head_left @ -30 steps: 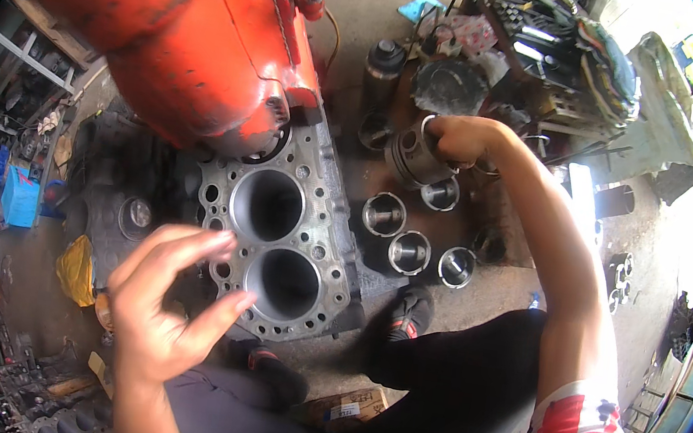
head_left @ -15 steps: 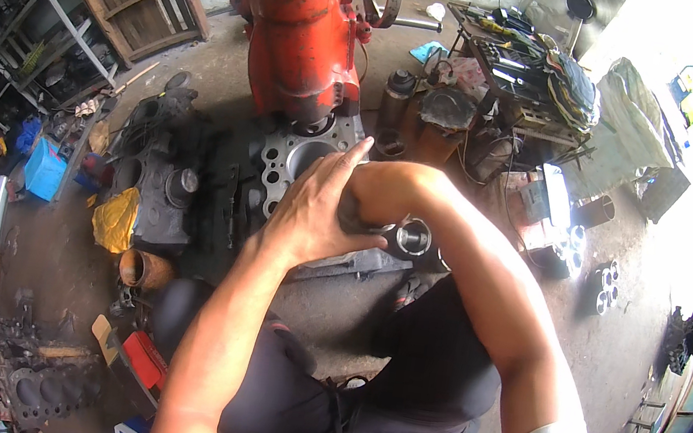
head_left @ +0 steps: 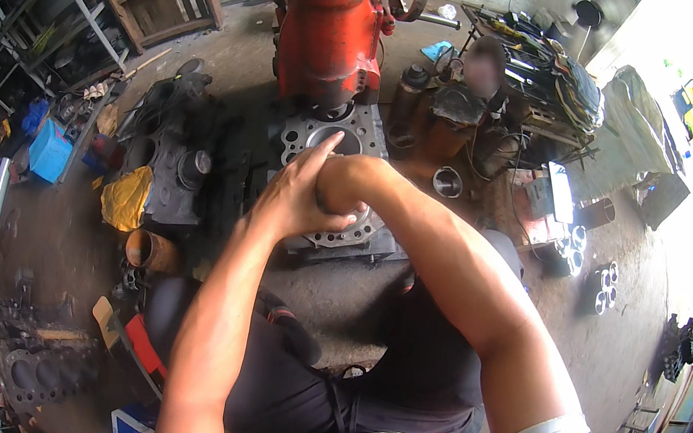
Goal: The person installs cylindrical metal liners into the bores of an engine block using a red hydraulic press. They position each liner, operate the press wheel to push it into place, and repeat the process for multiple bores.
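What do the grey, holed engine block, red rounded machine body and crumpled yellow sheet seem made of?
Grey engine block: bare metal, perhaps cast iron; its flat top shines dully around clean-edged holes.
Red machine body: likely painted metal; dark scuffs mark the coat.
Crumpled yellow sheet: possibly thin plastic, judging by its creases; cloth remains possible.

Left hand (head_left: pixel 282 200) — thumb (head_left: pixel 345 217) spread away from fingers (head_left: pixel 323 153); grip unclear. Right hand (head_left: pixel 339 184) sits in that spread, wrist bent, fingers hidden. Left forearm (head_left: pixel 218 323) trails nearly straight behind its hand — right forearm (head_left: pixel 438 260) slants back rightward to a bent elbow.
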The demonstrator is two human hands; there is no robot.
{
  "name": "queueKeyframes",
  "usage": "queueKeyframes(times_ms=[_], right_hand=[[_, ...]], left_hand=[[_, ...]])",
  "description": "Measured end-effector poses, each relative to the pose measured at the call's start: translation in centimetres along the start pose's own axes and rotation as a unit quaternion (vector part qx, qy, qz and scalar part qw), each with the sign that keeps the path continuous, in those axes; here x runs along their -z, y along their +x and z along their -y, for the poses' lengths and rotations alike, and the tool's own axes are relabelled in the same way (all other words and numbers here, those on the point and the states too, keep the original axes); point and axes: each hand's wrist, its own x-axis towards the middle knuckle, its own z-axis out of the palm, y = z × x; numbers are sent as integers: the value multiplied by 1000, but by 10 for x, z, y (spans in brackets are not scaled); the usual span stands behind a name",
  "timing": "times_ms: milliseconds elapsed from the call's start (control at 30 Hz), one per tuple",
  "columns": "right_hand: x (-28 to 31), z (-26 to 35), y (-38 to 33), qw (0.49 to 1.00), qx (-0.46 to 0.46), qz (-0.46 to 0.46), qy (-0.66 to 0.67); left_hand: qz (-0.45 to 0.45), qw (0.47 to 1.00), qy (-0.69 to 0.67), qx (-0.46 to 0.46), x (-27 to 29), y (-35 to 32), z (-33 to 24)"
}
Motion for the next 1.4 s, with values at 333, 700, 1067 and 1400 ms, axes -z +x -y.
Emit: queueKeyframes(times_ms=[333,700,1067,1400], right_hand=[[-33,-9,48,998,-51,-5,36],[-44,1,58,996,-60,61,14],[-27,9,49,998,-26,43,23],[-17,-4,21,999,9,29,21]], left_hand=[[35,997,70,4,-10,-7,9],[51,992,117,-17,-25,-9,28],[67,989,131,-19,-31,-10,32],[19,997,70,-26,-1,-1,6]])
